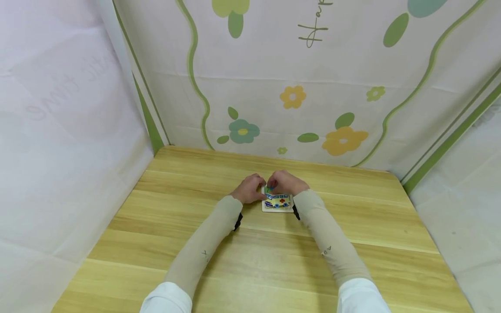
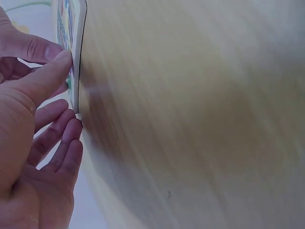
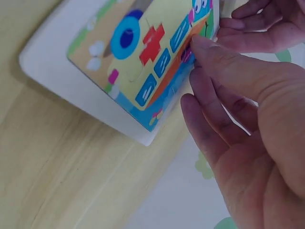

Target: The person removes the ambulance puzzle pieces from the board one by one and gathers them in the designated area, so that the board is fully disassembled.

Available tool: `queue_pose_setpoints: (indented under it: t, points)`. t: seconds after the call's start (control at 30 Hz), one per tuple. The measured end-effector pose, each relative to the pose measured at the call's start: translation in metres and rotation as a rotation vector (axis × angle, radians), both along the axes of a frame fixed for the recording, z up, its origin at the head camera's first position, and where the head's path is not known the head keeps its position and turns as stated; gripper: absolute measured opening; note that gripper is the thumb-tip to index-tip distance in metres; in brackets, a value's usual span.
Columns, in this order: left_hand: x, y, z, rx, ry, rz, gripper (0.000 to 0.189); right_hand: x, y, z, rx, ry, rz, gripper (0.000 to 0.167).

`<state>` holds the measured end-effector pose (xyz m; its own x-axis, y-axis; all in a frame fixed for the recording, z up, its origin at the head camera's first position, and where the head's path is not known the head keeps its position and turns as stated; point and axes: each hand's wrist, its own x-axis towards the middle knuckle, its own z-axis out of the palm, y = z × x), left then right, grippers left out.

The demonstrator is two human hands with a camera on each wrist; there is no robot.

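Observation:
A small white-bordered puzzle board (image 1: 278,210) lies on the table, its picture a yellow ambulance with a red cross (image 3: 152,44), blue windows and a blue wheel. My left hand (image 1: 249,189) holds the board at its left side; in the left wrist view the thumb (image 2: 58,64) lies over its edge, and the fingers bend beside its corner. My right hand (image 1: 285,182) bends over the upper left part of the picture. Its thumb and finger pinch at a colourful puzzle piece (image 3: 187,53) by the ambulance roof, largely hidden under the thumb.
The light wood table (image 1: 258,261) spreads around the board. White cloth with printed flowers (image 1: 292,97) hangs behind its far edge, and more white cloth (image 1: 58,143) stands along the left and right sides.

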<state>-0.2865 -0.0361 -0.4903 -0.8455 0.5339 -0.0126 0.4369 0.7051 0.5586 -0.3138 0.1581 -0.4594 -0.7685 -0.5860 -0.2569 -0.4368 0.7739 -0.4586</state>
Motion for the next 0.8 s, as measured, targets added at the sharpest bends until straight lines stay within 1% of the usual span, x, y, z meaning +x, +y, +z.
queue_pose_setpoints:
  t: [0.2,0.4,0.57,0.8]
  points:
    - [0.001,0.002,0.001,0.014,0.0,-0.005,0.044,-0.005,0.006,-0.004,-0.033,-0.032,-0.011,0.02]
    - [-0.003,0.001,-0.002,0.029,0.017,0.017,0.043,-0.012,0.005,-0.007,-0.08,-0.034,0.009,0.018]
    - [-0.007,0.004,-0.001,0.035,-0.003,0.022,0.043,-0.015,0.008,-0.011,-0.082,-0.028,-0.004,0.019]
    - [-0.01,0.007,0.001,-0.022,-0.005,0.007,0.041,-0.015,0.009,-0.01,-0.09,-0.04,-0.015,0.016]
